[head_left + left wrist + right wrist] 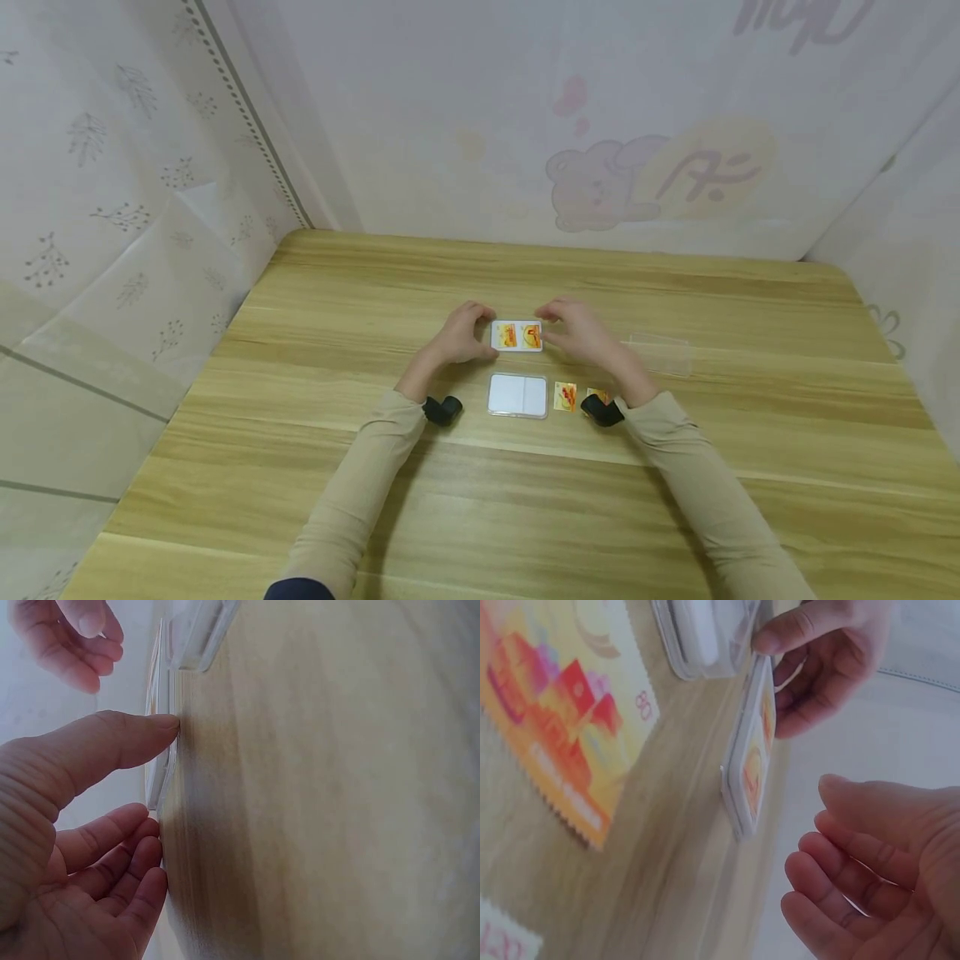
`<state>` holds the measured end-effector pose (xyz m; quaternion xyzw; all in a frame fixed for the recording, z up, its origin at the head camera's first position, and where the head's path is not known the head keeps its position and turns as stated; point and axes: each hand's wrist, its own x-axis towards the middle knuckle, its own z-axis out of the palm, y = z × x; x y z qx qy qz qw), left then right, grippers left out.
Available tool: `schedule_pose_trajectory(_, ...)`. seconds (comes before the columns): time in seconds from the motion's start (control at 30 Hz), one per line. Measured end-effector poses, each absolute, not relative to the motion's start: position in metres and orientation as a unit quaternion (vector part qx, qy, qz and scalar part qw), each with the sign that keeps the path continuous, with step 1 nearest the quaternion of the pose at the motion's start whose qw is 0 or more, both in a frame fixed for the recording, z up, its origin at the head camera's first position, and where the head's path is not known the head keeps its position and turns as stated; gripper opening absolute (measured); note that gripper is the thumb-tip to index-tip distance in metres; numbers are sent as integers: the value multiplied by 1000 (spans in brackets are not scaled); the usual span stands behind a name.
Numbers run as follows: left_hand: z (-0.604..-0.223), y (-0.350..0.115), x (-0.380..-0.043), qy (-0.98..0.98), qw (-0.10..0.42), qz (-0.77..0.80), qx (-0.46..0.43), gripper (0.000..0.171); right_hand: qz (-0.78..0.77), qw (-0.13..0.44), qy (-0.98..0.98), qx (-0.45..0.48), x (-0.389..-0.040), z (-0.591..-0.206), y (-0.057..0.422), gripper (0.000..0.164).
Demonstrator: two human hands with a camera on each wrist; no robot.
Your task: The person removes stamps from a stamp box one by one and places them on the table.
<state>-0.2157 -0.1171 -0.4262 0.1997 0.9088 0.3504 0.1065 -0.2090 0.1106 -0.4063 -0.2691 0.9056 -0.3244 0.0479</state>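
Our hands bracket a white stamp holder [519,324] on the wooden counter [480,508], just beyond a clear-edged case [517,395]. The left hand [459,337] grips the holder's left end, thumb at the near corner and fingers curled at the far one. The right hand [576,332] is at the other end, thumb and fingers parted and holding nothing; the right wrist view shows it apart from the holder.

Inside the holder, a left stamp [507,336] and a right stamp [532,337] sit side by side. To the right of the case lie two loose ones: a nearer stamp [565,397] just beside it, and a farther stamp [597,391] partly hidden by the black wrist mount [602,410]. Beyond our right forearm rests a clear plastic piece [660,356].

By our reading, the work is about half done: one holder has its pair laid in, while the case shows only white lining and two stamps remain outside. We cannot tell whether a cover lies over the filled holder, so closing it may also be left to do.
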Motion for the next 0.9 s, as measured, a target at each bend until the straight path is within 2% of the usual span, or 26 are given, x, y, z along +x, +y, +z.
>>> schedule_pose_trajectory(0.9, -426, -117, -216, 906, 111, 357, 199, 62, -288, 87, 925, -231, -225, -412, 89, 17)
